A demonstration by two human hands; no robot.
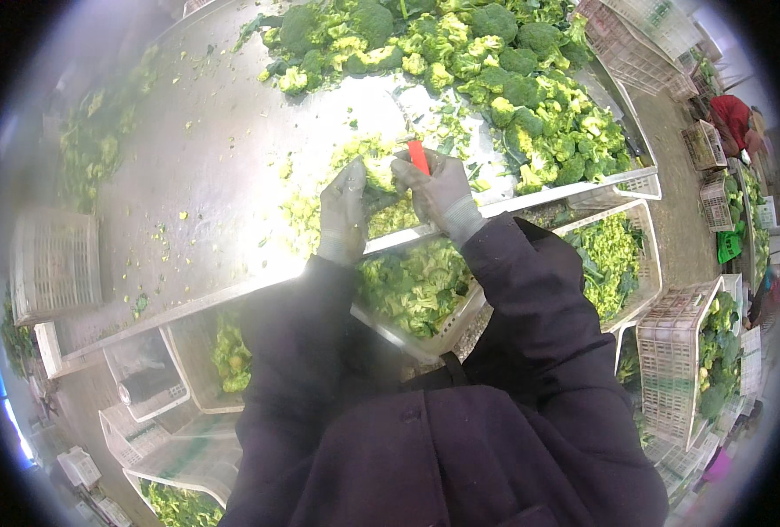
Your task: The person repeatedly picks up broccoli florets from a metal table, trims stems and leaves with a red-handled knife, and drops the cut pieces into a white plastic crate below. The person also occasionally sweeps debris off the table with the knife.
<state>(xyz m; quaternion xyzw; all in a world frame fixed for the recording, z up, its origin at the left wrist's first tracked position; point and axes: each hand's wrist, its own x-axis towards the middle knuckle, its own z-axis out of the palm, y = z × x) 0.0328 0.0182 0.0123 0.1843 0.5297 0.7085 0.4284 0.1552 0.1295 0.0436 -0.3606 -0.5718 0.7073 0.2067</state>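
Observation:
Above the metal table's front edge, my gloved left hand [345,209] is closed around the left side of a broccoli piece [380,174]. My gloved right hand [441,188] grips a red-handled knife [418,157], whose metal part points up and left, while its fingertips touch the broccoli's right side. Under both hands lie loose florets [390,217]. A large heap of broccoli heads and florets [495,72] covers the far right of the metal table [218,165]. Strong glare hides detail around the left hand.
A crate of broccoli pieces [423,290] stands below the table edge, against my body. Another crate [653,263] holds small florets at the right. An upright plastic crate [57,263] sits on the table's left end. A person in red [732,122] is far right, beyond stacked crates [669,369].

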